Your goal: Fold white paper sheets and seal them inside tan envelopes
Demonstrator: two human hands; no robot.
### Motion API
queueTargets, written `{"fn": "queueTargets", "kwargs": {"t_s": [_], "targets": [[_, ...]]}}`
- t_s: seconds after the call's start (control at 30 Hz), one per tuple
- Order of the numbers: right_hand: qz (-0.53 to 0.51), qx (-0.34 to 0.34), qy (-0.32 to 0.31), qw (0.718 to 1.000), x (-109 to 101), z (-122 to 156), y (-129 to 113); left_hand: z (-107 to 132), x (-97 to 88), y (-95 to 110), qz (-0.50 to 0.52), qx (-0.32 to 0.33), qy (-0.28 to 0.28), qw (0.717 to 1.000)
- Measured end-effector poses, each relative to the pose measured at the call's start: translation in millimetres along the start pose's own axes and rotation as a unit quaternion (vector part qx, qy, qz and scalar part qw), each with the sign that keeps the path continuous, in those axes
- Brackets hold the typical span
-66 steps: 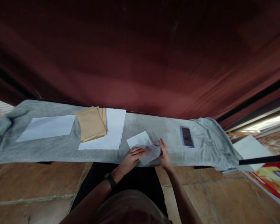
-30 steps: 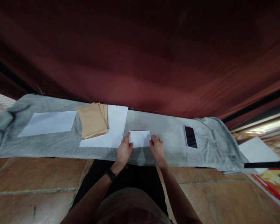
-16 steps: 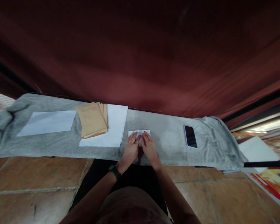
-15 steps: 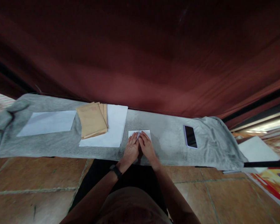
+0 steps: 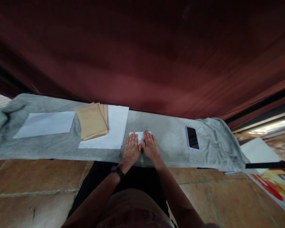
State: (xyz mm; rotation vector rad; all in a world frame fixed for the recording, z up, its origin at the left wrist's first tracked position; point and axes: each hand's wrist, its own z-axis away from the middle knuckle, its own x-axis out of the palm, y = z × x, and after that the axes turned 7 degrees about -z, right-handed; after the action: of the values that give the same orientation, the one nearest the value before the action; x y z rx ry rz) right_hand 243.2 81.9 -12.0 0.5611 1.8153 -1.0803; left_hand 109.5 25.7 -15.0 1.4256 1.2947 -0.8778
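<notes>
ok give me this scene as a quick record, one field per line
left hand: laid flat on small white paper
right hand: flat on the same paper
brown envelopes: piled partly over white sheets
loose white sheet: left of the envelopes
phone: right of both hands, screen dark
surface: grey cloth
left wrist: black band

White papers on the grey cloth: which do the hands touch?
The small paper, under left hand and right hand; the leftmost sheet and larger paper under envelopes lie untouched.
</notes>
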Motion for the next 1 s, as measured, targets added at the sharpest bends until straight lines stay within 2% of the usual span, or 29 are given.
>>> {"fn": "queueTargets", "kwargs": {"t_s": [0.17, 0.4, 0.63, 0.77, 0.87, 1.0], "targets": [[0.012, 0.017, 0.033, 0.999, -3.9, 9.5, 15.0, 3.0, -8.3, -3.8, 0.008, -0.015, 0.004, 1.0], [0.012, 0.029, 0.058, 0.998, -6.6, 22.3, 29.5, 11.4, -7.5, -7.8, 0.011, -0.033, 0.018, 0.999], [0.001, 0.048, 0.104, 0.993, -10.3, 31.8, 34.6, 19.9, -12.8, -12.8, 0.006, -0.037, 0.028, 0.999], [-0.005, 0.081, 0.136, 0.987, -13.0, 34.9, 27.6, 29.2, -19.5, -6.8, 0.007, -0.033, 0.034, 0.999], [-0.008, 0.066, 0.105, 0.992, -10.4, 37.7, 7.9, 40.6, -16.7, 5.0, 0.01, 0.029, 0.025, 0.999], [-0.056, -0.056, -0.004, 0.997, -4.2, 43.3, -23.3, 53.9, -2.5, 15.8, 0.011, 0.108, -0.005, 0.994]]}}
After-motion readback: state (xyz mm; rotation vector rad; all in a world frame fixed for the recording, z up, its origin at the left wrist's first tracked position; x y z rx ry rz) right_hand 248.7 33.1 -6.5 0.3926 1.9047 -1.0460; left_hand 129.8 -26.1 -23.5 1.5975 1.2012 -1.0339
